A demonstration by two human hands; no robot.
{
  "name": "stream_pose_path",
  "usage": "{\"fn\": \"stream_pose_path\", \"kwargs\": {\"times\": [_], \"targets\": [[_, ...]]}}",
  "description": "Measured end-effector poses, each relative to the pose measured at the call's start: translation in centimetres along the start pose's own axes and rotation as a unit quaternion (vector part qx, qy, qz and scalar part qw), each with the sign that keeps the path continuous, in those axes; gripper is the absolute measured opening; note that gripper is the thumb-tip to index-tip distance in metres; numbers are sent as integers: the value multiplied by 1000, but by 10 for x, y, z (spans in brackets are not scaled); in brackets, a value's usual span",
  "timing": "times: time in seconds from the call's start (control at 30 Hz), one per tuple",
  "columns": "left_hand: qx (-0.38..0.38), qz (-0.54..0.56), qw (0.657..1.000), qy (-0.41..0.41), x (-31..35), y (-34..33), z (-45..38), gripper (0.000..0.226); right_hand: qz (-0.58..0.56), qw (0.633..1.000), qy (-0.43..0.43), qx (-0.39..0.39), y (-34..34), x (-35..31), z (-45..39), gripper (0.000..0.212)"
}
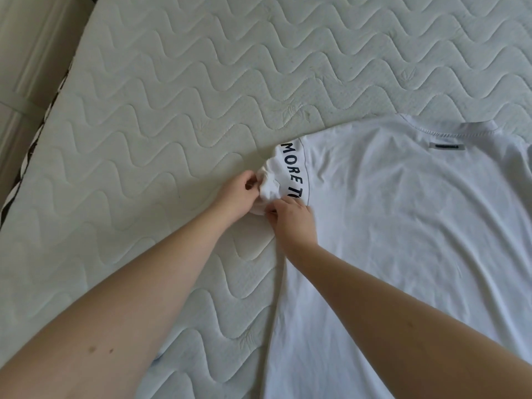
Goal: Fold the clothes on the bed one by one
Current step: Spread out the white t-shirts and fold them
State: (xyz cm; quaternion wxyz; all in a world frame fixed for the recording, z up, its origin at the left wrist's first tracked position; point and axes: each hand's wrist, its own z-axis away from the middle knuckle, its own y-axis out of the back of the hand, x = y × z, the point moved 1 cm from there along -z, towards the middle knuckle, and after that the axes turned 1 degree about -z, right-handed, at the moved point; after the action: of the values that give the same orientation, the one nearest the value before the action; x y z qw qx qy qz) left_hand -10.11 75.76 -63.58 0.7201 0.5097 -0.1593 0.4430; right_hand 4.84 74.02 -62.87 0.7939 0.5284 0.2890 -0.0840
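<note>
A white T-shirt (403, 226) lies spread flat on the right half of the bed (172, 96), its collar (460, 131) at the far side and its hem running off the near edge of the view. Its left sleeve (276, 180) is bunched up at the shoulder, beside a band of dark lettering that reads "MORE T" before a hand covers the rest.

Both hands meet at that crumpled sleeve. The left hand (239, 197) comes in from the near left with its fingers curled, thumb and fingertips pinching the loose cloth at the sleeve's left end. The right hand (293, 217) reaches across from the near right, knuckles up, its fingers bent and gripping the sleeve's near edge just where the lettering ends. The two hands almost touch each other.

The bed's quilted white mattress cover shows a wavy stitched pattern. A pale cupboard door (26, 67) stands past the bed's left edge.
</note>
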Motion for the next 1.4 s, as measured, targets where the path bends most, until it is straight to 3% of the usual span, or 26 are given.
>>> {"fn": "stream_pose_path", "kwargs": {"times": [0.1, 0.2, 0.3, 0.37, 0.47, 0.57, 0.63, 0.73, 0.8, 0.87, 0.93, 1.07, 1.13, 1.2, 1.23, 1.3, 1.4], "targets": [[105, 30, 994, 8, -7, 23, -3, 13, -79, 995, 41, 36, 12, 0, 12, 13], [157, 7, 988, -10, -20, 48, -7, 9, -110, 987, 84, 81, 18, 2, 32, 5], [205, -40, 978, -8, -28, 60, -13, 7, -79, 993, 83, -16, 10, 8, 37, 17], [193, -28, 979, 58, -28, 54, -20, 16, -67, 989, 77, -103, 4, 10, 38, 36], [98, 123, 976, 153, -19, 36, -26, 24, -91, 983, 71, -141, 2, 11, 39, 48], [76, 135, 980, 127, -13, 29, -25, 24, -46, 979, 115, -161, -2, 11, 44, 43], [66, 107, 987, 105, -12, 29, -24, 17, -33, 982, 122, -140, -3, 9, 45, 43], [64, 91, 985, 129, -18, 32, -24, 31, -6, 989, 105, -106, -4, 0, 41, 54], [67, 146, 977, 137, -21, 35, -21, 26, 47, 988, 110, -99, -7, -11, 37, 57], [68, 246, 955, 150, -18, 38, -20, 6, 96, 986, 98, -91, -9, -21, 34, 51], [109, 266, 946, 149, -15, 43, -21, 13, 119, 987, 84, -65, -8, -25, 33, 41], [208, 233, 942, 119, -11, 46, -22, 24, -1, 995, 104, 9, 10, -28, 45, 37], [209, 246, 941, 100, -7, 45, -23, 22, -72, 992, 102, 35, 18, -27, 49, 38], [156, 288, 937, 117, -8, 44, -24, 19, -83, 991, 94, 42, 23, -23, 49, 40], [119, 286, 943, 124, -10, 43, -24, 20, -75, 993, 87, 39, 24, -20, 47, 41], [56, 145, 985, 78, -18, 43, -21, 22, -49, 996, 69, 31, 26, -13, 40, 35], [63, -7, 998, 5, -24, 41, -17, 29, -25, 997, 65, 43, 30, -9, 33, 15]]}}
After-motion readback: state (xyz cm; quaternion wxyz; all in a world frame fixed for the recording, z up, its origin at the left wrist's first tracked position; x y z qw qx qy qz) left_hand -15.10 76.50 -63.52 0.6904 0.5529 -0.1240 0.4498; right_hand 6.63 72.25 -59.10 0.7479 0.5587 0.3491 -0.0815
